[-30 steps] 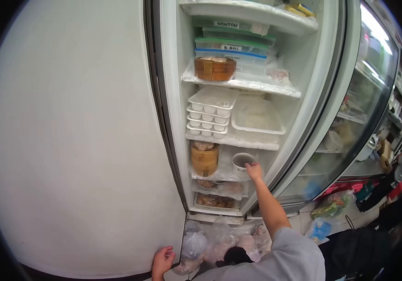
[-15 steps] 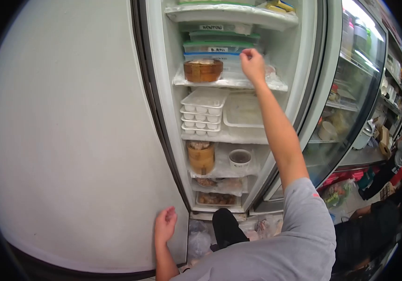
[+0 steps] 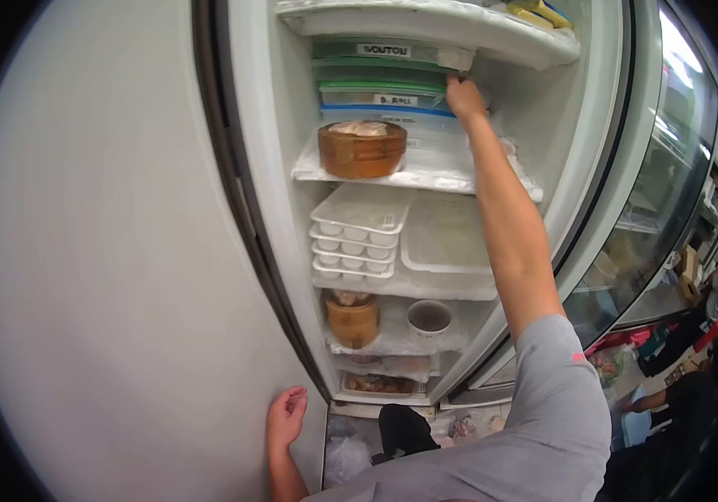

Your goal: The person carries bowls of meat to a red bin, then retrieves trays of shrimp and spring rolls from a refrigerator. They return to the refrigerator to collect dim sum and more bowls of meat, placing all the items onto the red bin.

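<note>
Where right hand (image 3: pixel 467 100) is at stacked plastic tubs (image 3: pixel 350 99) behind the upper bamboo steamer (image 3: pixel 362 155), fingers (image 3: pixel 454 85) look bent, grip unclear. Left hand (image 3: pixel 286 417): half-curled, empty, well below steamer. Sharp tug could slide tubs forward, shoving steamer off shelf (image 3: pixel 451 178).

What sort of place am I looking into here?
Probably a restaurant kitchen or its storage area: a frosted freezer shelf holds a WONTON-labelled container and a round steamer basket, with a glass-doored cabinet alongside.

Wide pale door (image 3: pixel 99 251), frosted white shelves (image 3: pixel 426 25), glass-fronted cabinet (image 3: pixel 639 188) reflecting light (image 3: pixel 676 46), pale floor (image 3: pixel 656 376)
</note>
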`<control>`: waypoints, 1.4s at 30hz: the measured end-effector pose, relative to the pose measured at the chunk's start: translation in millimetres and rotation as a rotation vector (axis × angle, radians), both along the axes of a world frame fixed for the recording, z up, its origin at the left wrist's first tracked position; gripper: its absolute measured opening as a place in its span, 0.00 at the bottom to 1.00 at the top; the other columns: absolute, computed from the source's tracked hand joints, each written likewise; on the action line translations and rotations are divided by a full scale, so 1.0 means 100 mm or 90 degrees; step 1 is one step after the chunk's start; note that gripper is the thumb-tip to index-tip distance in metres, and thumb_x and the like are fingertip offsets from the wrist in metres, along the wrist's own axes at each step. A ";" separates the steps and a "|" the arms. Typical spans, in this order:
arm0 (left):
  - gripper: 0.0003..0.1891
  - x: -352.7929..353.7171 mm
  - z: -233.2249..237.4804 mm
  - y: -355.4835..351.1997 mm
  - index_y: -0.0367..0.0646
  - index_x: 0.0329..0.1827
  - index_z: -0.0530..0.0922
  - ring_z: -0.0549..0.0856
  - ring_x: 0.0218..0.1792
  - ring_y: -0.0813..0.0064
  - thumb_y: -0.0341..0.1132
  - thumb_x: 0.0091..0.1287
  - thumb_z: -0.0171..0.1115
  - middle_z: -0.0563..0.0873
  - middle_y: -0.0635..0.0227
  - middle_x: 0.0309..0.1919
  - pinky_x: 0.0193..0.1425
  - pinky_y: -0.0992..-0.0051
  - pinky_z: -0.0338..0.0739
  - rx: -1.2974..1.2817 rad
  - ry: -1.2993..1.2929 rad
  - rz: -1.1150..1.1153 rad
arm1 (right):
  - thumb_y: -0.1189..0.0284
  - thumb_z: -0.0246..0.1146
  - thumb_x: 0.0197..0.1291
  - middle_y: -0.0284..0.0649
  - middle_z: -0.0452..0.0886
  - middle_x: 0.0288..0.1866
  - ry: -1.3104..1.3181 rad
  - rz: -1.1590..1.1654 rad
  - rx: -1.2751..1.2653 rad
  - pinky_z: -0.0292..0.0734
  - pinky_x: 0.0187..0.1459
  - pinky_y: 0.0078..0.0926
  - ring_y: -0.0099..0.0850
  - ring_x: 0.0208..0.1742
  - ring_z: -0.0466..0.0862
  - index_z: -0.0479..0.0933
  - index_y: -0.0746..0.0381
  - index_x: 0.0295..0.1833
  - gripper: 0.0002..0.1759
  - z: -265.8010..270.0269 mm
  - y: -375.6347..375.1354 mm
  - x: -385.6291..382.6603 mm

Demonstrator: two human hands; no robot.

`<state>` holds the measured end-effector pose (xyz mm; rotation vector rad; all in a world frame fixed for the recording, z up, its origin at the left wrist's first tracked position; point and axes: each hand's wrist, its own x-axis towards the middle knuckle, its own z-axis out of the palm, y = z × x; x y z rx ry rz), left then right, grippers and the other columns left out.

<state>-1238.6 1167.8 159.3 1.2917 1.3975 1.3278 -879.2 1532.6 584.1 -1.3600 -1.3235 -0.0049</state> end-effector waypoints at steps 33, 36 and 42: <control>0.22 0.70 2.36 1.50 0.37 0.59 0.67 0.75 0.54 0.71 0.31 0.61 0.58 0.75 0.61 0.52 0.52 0.72 0.73 0.409 0.025 -0.013 | 0.47 0.69 0.41 0.46 0.81 0.41 -0.117 0.389 0.005 0.73 0.47 0.29 0.35 0.43 0.79 0.77 0.64 0.45 0.33 -0.57 -1.20 -0.82; 0.22 0.73 2.20 1.40 0.37 0.59 0.67 0.75 0.53 0.71 0.31 0.61 0.58 0.75 0.60 0.52 0.52 0.73 0.73 0.400 0.028 -0.022 | 0.55 0.73 0.39 0.45 0.81 0.38 -0.105 0.403 0.072 0.74 0.44 0.28 0.34 0.42 0.80 0.76 0.65 0.42 0.30 -0.76 -1.18 -1.01; 0.21 0.59 1.00 1.48 0.36 0.57 0.68 0.76 0.51 0.72 0.34 0.62 0.58 0.77 0.58 0.50 0.53 0.74 0.72 0.188 -0.022 0.059 | 0.64 0.68 0.49 0.43 0.81 0.34 -0.198 0.156 0.477 0.74 0.38 0.29 0.32 0.34 0.79 0.76 0.65 0.39 0.17 -1.06 -1.56 -1.15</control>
